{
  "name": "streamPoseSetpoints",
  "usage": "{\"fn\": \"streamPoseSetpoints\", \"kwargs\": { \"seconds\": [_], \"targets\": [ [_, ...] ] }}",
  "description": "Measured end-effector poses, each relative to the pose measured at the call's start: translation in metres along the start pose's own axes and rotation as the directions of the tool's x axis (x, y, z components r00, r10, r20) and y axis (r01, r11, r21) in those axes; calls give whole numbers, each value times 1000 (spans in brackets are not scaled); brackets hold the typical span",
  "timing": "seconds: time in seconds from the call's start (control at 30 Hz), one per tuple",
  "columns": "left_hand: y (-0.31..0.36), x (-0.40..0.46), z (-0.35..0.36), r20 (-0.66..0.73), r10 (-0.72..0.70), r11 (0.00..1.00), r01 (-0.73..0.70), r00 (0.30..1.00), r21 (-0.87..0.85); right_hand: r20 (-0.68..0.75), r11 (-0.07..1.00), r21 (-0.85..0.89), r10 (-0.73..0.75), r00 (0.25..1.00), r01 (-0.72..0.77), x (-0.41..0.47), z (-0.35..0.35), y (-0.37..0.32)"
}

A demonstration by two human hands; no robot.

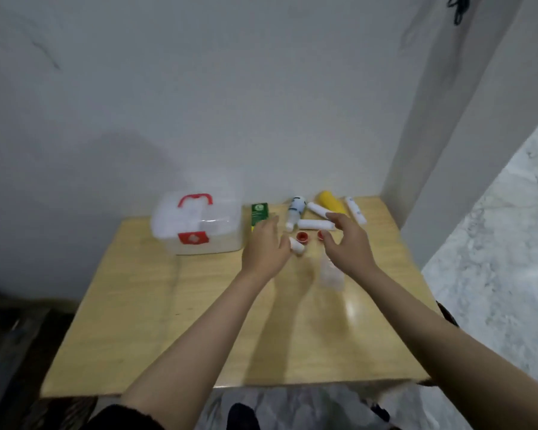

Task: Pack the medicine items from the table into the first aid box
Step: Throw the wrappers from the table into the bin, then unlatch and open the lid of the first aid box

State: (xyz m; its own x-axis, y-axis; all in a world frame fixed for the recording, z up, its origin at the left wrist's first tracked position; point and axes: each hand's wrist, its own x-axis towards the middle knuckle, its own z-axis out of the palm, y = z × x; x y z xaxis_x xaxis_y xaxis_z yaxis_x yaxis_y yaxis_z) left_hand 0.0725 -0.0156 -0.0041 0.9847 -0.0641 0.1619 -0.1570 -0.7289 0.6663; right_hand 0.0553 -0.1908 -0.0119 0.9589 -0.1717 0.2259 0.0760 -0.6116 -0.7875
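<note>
A translucent white first aid box (196, 226) with a red handle and a red label stands closed at the back left of the table. To its right lie a green carton (259, 214), a white bottle (295, 211), white tubes (316, 225), a yellow bottle (330, 201), another white tube (355, 210) and two small red caps (302, 236). My left hand (266, 246) hovers just in front of the green carton, fingers apart, beside a small white roll (297, 245). My right hand (345, 240) is spread above the red caps and the tubes, holding nothing.
The wooden table (180, 321) stands against a white wall with a pillar at the right. A clear plastic packet (332, 271) lies under my right wrist. Marble floor shows to the right and below the table's front edge.
</note>
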Motion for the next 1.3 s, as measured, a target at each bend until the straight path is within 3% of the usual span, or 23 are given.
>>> {"fn": "streamPoseSetpoints", "kwargs": {
  "seconds": [0.1, 0.2, 0.3, 0.53, 0.73, 0.97, 1.3],
  "targets": [
    [-52, -7, -41, -84, -8, 1000, 11, 996, 26, 70, 995, 11, -102, 992, 102, 3, 47, -36],
    [-97, -11, -74, -153, 7, 997, 4, 988, 71, 166, 958, -37, -276, 947, 286, 11, 85, -57],
    [-132, -10, -96, -201, 31, 988, 1, 979, 154, 243, 924, -63, -352, 904, 377, 19, 116, -69],
    [-192, 16, -115, -116, 172, 940, -128, 978, 316, 376, 793, -177, -493, 785, 583, 54, 169, -71],
    [-213, 30, -117, -110, 250, 908, -194, 962, 372, 414, 781, -109, -527, 742, 615, 72, 181, -64],
    [-232, 37, -119, -90, 480, 746, -351, 873, 566, 415, 784, -122, -517, 749, 609, 66, 179, -58],
    [-242, 57, -128, 47, 541, 725, -494, 840, 480, 371, 855, -173, -404, 836, 490, 62, 185, -71]
  ]
}}
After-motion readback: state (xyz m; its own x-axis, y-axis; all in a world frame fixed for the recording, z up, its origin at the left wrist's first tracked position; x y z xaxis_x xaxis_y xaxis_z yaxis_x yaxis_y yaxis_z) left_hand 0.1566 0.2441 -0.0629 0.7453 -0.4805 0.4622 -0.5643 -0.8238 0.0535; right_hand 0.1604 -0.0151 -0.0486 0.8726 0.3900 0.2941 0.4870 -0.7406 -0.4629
